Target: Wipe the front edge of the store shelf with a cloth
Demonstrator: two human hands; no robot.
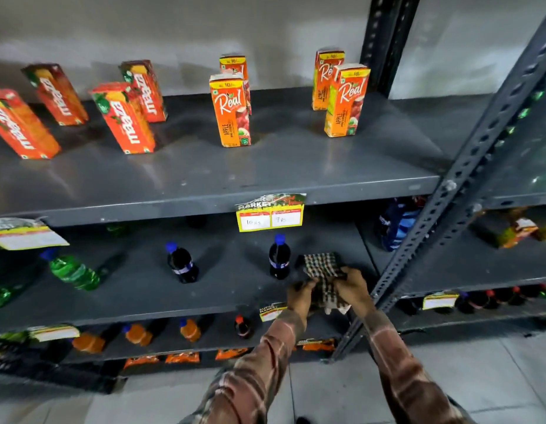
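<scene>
A checked brown-and-white cloth (322, 270) lies bunched on the right end of the second grey shelf (143, 289), hanging a little over its front edge (174, 313). My left hand (299, 296) grips the cloth's left side. My right hand (352, 287) grips its right side, fingers curled over the fabric. Both hands sit at the shelf's front edge, just left of the slotted upright post (467, 166). A dark cola bottle (278, 257) stands directly left of the cloth.
Juice cartons (230, 110) stand on the top shelf, whose front edge carries a yellow price tag (270, 217). Another cola bottle (181, 263) and a green bottle (73, 270) share the second shelf. Orange bottles fill the lower shelf. Grey tiled floor lies below.
</scene>
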